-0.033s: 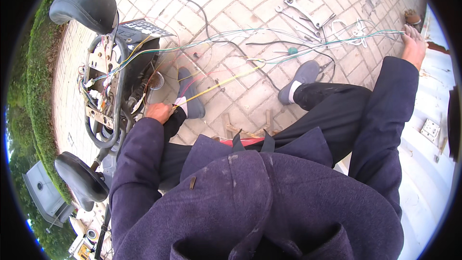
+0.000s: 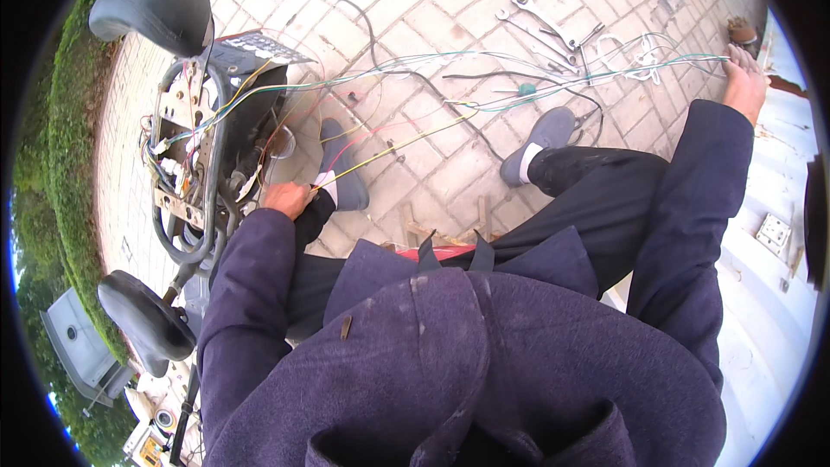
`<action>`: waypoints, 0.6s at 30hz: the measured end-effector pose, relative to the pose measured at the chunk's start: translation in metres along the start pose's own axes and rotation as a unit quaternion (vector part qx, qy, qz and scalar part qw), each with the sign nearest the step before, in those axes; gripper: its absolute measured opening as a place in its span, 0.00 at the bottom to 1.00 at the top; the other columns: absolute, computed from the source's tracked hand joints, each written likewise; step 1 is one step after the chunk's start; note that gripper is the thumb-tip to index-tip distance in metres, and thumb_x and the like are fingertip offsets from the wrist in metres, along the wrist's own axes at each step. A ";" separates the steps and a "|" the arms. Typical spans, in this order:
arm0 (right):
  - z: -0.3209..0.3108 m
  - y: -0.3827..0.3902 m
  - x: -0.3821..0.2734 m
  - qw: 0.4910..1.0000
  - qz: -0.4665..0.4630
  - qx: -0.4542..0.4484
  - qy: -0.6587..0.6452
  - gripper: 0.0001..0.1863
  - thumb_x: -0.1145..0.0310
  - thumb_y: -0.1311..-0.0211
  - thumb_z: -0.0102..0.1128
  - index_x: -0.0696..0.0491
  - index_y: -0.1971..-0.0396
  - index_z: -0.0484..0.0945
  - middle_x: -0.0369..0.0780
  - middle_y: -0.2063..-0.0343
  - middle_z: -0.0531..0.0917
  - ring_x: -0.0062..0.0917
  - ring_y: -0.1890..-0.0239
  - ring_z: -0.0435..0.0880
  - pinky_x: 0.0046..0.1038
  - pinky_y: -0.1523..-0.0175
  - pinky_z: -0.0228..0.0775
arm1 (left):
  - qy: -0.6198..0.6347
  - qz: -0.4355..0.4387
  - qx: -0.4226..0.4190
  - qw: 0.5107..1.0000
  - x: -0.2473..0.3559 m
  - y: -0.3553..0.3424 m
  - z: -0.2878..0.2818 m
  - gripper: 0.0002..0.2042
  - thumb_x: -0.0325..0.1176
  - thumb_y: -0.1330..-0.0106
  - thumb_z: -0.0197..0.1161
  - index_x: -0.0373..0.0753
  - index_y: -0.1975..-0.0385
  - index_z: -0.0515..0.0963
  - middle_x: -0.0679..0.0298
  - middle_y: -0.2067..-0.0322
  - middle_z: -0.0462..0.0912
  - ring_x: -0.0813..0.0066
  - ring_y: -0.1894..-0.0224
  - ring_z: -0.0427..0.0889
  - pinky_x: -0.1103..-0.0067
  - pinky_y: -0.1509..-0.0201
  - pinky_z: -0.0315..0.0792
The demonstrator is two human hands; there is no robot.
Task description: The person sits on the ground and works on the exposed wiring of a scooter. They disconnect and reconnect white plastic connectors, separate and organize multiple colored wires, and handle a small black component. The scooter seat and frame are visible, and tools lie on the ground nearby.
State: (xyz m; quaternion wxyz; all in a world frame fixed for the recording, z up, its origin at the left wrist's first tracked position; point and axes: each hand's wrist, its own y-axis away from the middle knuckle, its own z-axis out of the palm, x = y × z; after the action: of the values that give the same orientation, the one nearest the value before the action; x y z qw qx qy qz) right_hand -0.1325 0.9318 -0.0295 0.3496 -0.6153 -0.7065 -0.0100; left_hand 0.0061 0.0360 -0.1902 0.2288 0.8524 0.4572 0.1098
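Note:
At the lower left, my left hand (image 2: 287, 200) is closed on a thin yellow wire (image 2: 380, 154). This wire runs straight up and to the right and meets a bundle of coloured wires (image 2: 527, 97) above my feet. Far to the right, my right hand (image 2: 745, 82) grips the end of that bundle, its fingers closed around it. The bundle, with green, white and blue strands, stretches across to the open frame of a small vehicle (image 2: 186, 108) on the left. A loose red wire (image 2: 367, 135) hangs near my left hand.
Several wrenches (image 2: 543, 22) lie on the brick paving beyond the wires. A green-handled screwdriver (image 2: 526, 89) and a black cable (image 2: 406, 74) are on the ground. Black padded seats (image 2: 154, 10) top the frame. A white panel (image 2: 761, 294) borders the right, a hedge (image 2: 65, 164) the left.
The yellow wire, thick and blurred before, now shows as a thin, sharp line. Both hands stay in place with their grips unchanged.

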 end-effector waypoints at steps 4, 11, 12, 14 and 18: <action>-0.004 0.001 0.003 0.996 0.034 -0.074 0.046 0.13 0.68 0.42 0.58 0.52 0.58 0.84 0.40 0.54 0.84 0.29 0.47 0.80 0.29 0.40 0.68 | -0.045 -0.064 -0.046 0.996 -0.002 0.003 0.004 0.13 0.44 0.36 0.58 0.42 0.74 0.82 0.53 0.79 0.82 0.52 0.73 0.83 0.58 0.68 0.74; 0.027 0.017 0.041 0.989 0.047 -0.086 0.108 0.11 0.67 0.41 0.57 0.49 0.60 0.83 0.35 0.57 0.85 0.29 0.50 0.81 0.29 0.46 0.72 | -0.030 -0.106 -0.099 0.989 -0.013 0.009 -0.004 0.14 0.44 0.36 0.58 0.42 0.70 0.84 0.52 0.74 0.84 0.51 0.67 0.85 0.58 0.62 0.76; 0.034 0.021 0.051 0.993 0.031 -0.081 0.084 0.11 0.67 0.42 0.57 0.49 0.60 0.83 0.34 0.58 0.85 0.29 0.50 0.81 0.29 0.46 0.73 | -0.032 -0.103 -0.100 0.989 -0.017 0.012 -0.007 0.14 0.45 0.36 0.59 0.42 0.71 0.84 0.52 0.74 0.84 0.51 0.67 0.85 0.58 0.62 0.77; 0.055 0.023 0.066 0.994 0.008 -0.086 0.073 0.12 0.66 0.40 0.56 0.48 0.58 0.82 0.34 0.57 0.84 0.28 0.50 0.81 0.30 0.45 0.72 | -0.019 -0.105 -0.077 0.991 -0.022 0.017 -0.010 0.14 0.46 0.37 0.60 0.42 0.71 0.84 0.52 0.75 0.84 0.52 0.68 0.85 0.58 0.62 0.77; 0.084 0.014 0.080 0.979 0.026 -0.198 0.031 0.12 0.65 0.40 0.56 0.49 0.58 0.82 0.36 0.55 0.84 0.30 0.50 0.81 0.31 0.44 0.72 | -0.014 -0.111 -0.054 0.992 -0.027 0.030 -0.007 0.16 0.48 0.38 0.61 0.40 0.75 0.83 0.51 0.77 0.83 0.50 0.70 0.84 0.58 0.64 0.76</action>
State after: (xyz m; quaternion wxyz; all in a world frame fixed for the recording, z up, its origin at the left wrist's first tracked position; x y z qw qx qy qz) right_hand -0.1611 1.0415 -0.0585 0.2432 -0.6898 -0.6630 -0.1597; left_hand 0.0105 0.0009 -0.1690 0.2916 0.7843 0.5391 0.0965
